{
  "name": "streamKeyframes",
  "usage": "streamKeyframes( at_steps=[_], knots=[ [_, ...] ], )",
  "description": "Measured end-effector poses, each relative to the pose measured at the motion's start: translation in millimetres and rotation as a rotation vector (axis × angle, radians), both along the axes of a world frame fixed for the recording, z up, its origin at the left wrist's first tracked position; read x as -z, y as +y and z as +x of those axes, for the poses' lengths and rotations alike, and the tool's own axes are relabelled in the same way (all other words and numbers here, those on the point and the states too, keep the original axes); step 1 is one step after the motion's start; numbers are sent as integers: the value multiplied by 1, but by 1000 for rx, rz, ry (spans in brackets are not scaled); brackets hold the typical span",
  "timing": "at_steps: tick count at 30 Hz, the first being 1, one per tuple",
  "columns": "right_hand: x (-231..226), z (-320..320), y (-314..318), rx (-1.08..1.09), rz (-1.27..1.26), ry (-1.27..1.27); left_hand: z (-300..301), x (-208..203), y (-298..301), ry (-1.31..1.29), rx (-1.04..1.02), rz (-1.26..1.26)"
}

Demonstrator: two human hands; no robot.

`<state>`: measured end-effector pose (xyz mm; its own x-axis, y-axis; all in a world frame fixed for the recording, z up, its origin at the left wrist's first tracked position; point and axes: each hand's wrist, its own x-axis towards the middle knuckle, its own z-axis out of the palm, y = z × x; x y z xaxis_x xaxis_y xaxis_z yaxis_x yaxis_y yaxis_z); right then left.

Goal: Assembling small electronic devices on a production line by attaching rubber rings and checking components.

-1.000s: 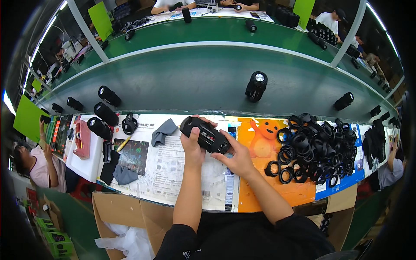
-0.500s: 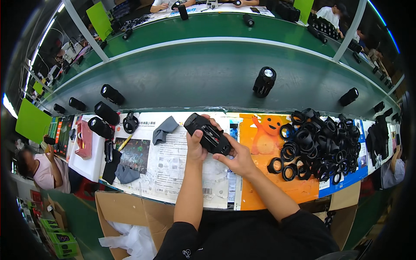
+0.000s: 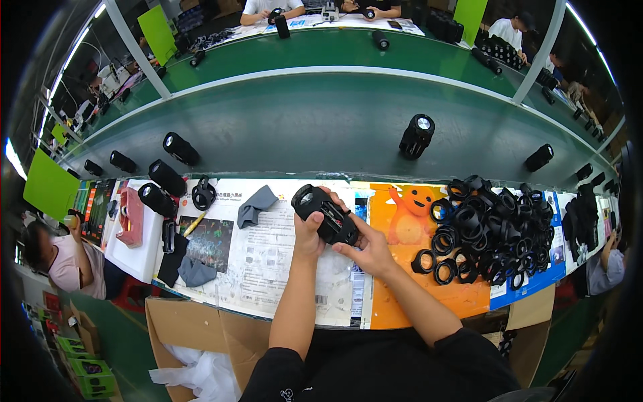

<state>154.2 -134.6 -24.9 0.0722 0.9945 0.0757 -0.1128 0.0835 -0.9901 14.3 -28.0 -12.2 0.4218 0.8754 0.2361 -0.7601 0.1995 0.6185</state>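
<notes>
A black cylindrical portable speaker (image 3: 333,224) is held tilted above the papers on the bench. Its round end with a shiny centre points up and to the left. My left hand (image 3: 309,236) wraps round the left part of the speaker, its thumb across the near side and its fingertips at the far side. At the lower right end, my right hand (image 3: 372,250) grips it between thumb and fingers. To the right lies a heap of black plastic rings (image 3: 499,231), several of them loose on an orange sheet (image 3: 429,301). A grey cloth (image 3: 256,205) lies left of the speaker.
More black speakers stand on the green belt (image 3: 288,127), one of them upright (image 3: 417,137) beyond my hands. At left are two speakers, a yellow pen (image 3: 194,224), a second grey cloth (image 3: 196,271) and a pink holder (image 3: 130,218). A cardboard box (image 3: 184,318) sits below the bench edge.
The speaker has turned in my hands, so its round end now faces up more. Both hands still hold it. The view has shifted slightly.
</notes>
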Motion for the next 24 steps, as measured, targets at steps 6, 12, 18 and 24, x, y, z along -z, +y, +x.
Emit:
streamKeyframes(
  at_steps=[6, 12, 18, 24],
  knots=[
    [2, 1, 0, 16, 16, 13, 5, 0, -1, 11, 1, -28],
    [11, 1, 7, 24, 57, -23, 2, 3, 7, 54, -47, 35],
    [-10, 7, 1, -19, -72, -67, 4, -2, 7, 69, -57, 31],
    [-41, 21, -5, 40, -104, -472, 2, 5, 10, 91, -54, 25]
  ],
)
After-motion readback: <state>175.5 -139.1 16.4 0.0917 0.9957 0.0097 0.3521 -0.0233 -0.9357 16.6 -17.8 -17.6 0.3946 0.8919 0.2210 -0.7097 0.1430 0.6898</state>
